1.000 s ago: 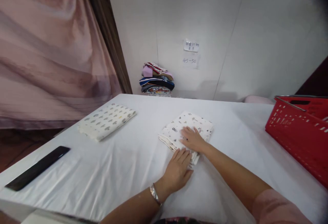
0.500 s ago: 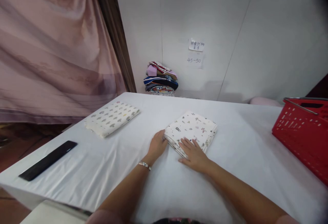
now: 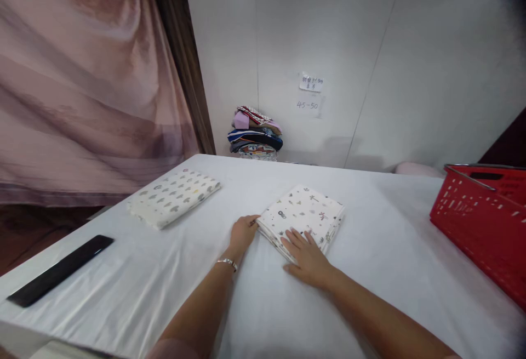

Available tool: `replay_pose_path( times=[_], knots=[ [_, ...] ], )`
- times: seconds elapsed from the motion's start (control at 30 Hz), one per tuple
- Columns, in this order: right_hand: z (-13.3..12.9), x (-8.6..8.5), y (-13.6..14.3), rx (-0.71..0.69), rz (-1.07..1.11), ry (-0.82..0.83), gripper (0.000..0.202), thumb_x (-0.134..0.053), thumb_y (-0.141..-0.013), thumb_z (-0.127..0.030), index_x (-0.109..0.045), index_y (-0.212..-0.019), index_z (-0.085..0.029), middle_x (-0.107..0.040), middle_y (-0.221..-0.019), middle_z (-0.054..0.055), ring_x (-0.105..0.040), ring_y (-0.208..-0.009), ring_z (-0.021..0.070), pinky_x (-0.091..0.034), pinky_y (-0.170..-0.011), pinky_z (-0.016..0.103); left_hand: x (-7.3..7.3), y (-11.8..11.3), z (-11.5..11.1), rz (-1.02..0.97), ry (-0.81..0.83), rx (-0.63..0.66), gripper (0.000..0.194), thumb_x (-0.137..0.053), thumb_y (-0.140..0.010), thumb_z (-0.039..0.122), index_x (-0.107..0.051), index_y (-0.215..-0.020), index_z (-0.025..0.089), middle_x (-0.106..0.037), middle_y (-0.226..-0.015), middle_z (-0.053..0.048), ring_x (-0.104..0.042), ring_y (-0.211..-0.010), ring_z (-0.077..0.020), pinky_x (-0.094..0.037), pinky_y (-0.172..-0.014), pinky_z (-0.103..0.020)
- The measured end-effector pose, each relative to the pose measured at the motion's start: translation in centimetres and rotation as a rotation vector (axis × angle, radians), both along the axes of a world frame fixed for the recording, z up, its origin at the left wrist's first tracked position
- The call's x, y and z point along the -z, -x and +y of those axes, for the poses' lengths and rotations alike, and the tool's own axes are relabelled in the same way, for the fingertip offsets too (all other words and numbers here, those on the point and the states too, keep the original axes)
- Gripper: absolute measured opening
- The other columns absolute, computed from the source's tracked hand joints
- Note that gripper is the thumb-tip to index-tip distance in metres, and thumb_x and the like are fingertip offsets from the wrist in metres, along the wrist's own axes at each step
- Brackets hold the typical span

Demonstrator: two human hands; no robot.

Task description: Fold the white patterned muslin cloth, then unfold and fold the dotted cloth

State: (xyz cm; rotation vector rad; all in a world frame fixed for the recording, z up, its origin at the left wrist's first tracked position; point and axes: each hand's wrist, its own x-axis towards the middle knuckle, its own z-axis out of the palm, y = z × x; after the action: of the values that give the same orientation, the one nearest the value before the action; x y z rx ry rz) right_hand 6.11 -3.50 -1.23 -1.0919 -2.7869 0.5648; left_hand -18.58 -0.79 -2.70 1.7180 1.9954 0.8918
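Stretching across the view, the bench [image 3: 411, 282] carries everything here under a white cover. At its right stands the red basket [image 3: 476, 238], its contents hidden by the slotted side. The folded white cloth [image 3: 302, 205] with small plant prints lies mid-bench; it looks light, soft and floppy, nothing fragile, and its layered near edge and corners would be the places to grip, taking all layers together. Well to the left lies another folded cloth [image 3: 176, 194]. The right hand [image 3: 310, 263] is spread on the near edge; the left hand [image 3: 243, 234] touches the left corner, pinching or not, I cannot tell.
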Motion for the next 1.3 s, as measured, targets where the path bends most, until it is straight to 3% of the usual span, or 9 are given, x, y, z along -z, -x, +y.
replay_pose_path(
  times=[0.13, 0.27, 0.37, 0.57, 0.7, 0.83, 0.93, 1.1, 1.3],
  knots=[
    [-0.1, -0.3, 0.1, -0.009, -0.064, -0.014, 0.069, -0.038, -0.085, -0.053, -0.019, -0.144, -0.021, -0.009, -0.151, 0.007, -0.001, -0.138, 0.0248, 0.002, -0.109, 0.049, -1.2, -1.0, 0.0, -0.031, -0.054, 0.011, 0.038, -0.046, -0.074, 0.010, -0.063, -0.107, 0.020, -0.062, -0.116, -0.003, -0.055, -0.109, -0.0172, -0.040, -0.097, -0.031],
    [0.0, -0.2, 0.2, -0.006, -0.061, -0.028, 0.069, -0.041, -0.085, -0.050, -0.018, -0.144, -0.022, -0.009, -0.151, 0.007, -0.002, -0.138, 0.0252, 0.002, -0.109, 0.050, -2.1, -3.6, -0.3, 0.189, -0.278, 0.241, 0.038, -0.045, -0.082, 0.020, -0.056, -0.119, 0.021, -0.051, -0.131, -0.004, -0.038, -0.126, -0.0194, -0.028, -0.107, -0.039],
    [-0.1, -0.2, 0.3, -0.009, -0.053, -0.019, 0.072, -0.044, -0.083, -0.049, -0.017, -0.144, -0.022, -0.010, -0.150, 0.008, -0.003, -0.138, 0.0261, 0.002, -0.108, 0.050, -1.2, -4.7, -0.4, 0.380, -0.220, 0.330, 0.040, -0.042, -0.087, 0.034, -0.050, -0.125, 0.025, -0.045, -0.136, -0.004, -0.031, -0.131, -0.0233, -0.023, -0.107, -0.048],
    [0.4, -1.1, -0.1, -0.043, 0.005, 0.124, 0.077, -0.041, -0.082, -0.060, -0.019, -0.144, -0.021, -0.008, -0.150, 0.009, -0.001, -0.138, 0.0259, 0.003, -0.109, 0.049, 0.5, -4.3, -0.3, 0.476, -0.172, 0.268, 0.040, -0.035, -0.089, 0.030, -0.047, -0.127, 0.026, -0.042, -0.139, -0.004, -0.030, -0.131, -0.0228, -0.021, -0.107, -0.049],
    [4.2, -2.9, -0.1, 0.085, 0.102, 0.257, 0.067, -0.035, -0.084, -0.063, -0.035, -0.138, -0.024, -0.020, -0.149, 0.005, -0.013, -0.137, 0.0237, -0.009, -0.111, 0.042, 0.1, -4.5, -0.4, 0.464, -0.140, 0.260, 0.041, -0.034, -0.088, 0.028, -0.047, -0.127, 0.026, -0.041, -0.140, -0.003, -0.030, -0.131, -0.0227, -0.021, -0.106, -0.049],
    [10.1, -3.5, -1.1, 0.374, 0.098, 0.045, 0.061, -0.030, -0.088, -0.054, -0.032, -0.140, -0.022, -0.018, -0.149, 0.004, -0.010, -0.137, 0.0225, -0.010, -0.110, 0.039, -0.1, -4.6, -0.4, 0.462, -0.108, 0.263, 0.042, -0.033, -0.088, 0.027, -0.046, -0.128, 0.026, -0.040, -0.140, -0.003, -0.029, -0.132, -0.0225, -0.021, -0.105, -0.049],
    [13.1, -1.9, -2.7, 0.526, -0.126, -0.074, 0.060, -0.027, -0.089, -0.051, -0.025, -0.142, -0.020, -0.011, -0.151, 0.005, -0.003, -0.138, 0.0248, -0.005, -0.108, 0.046, -0.1, -4.5, -0.3, 0.459, -0.084, 0.269, 0.043, -0.032, -0.088, 0.027, -0.045, -0.129, 0.025, -0.038, -0.142, -0.002, -0.028, -0.132, -0.0221, -0.021, -0.105, -0.049],
    [14.4, 1.1, -4.2, 0.550, -0.243, -0.087, 0.063, -0.018, -0.090, -0.055, -0.021, -0.143, -0.021, -0.007, -0.151, 0.005, -0.004, -0.138, 0.0246, -0.007, -0.107, 0.048, 0.1, -4.3, -0.2, 0.444, -0.078, 0.288, 0.044, -0.030, -0.088, 0.028, -0.044, -0.130, 0.026, -0.036, -0.143, -0.001, -0.027, -0.133, -0.0220, -0.020, -0.106, -0.049],
    [15.6, -0.4, -5.2, 0.588, -0.185, -0.067, 0.055, -0.028, -0.089, -0.048, -0.032, -0.138, -0.025, -0.023, -0.148, 0.006, -0.018, -0.135, 0.0246, -0.018, -0.105, 0.045, 0.1, -4.3, -0.2, 0.414, -0.066, 0.286, 0.044, -0.032, -0.087, 0.027, -0.046, -0.129, 0.025, -0.037, -0.142, -0.002, -0.027, -0.133, -0.0229, -0.020, -0.106, -0.051]
  ],
)
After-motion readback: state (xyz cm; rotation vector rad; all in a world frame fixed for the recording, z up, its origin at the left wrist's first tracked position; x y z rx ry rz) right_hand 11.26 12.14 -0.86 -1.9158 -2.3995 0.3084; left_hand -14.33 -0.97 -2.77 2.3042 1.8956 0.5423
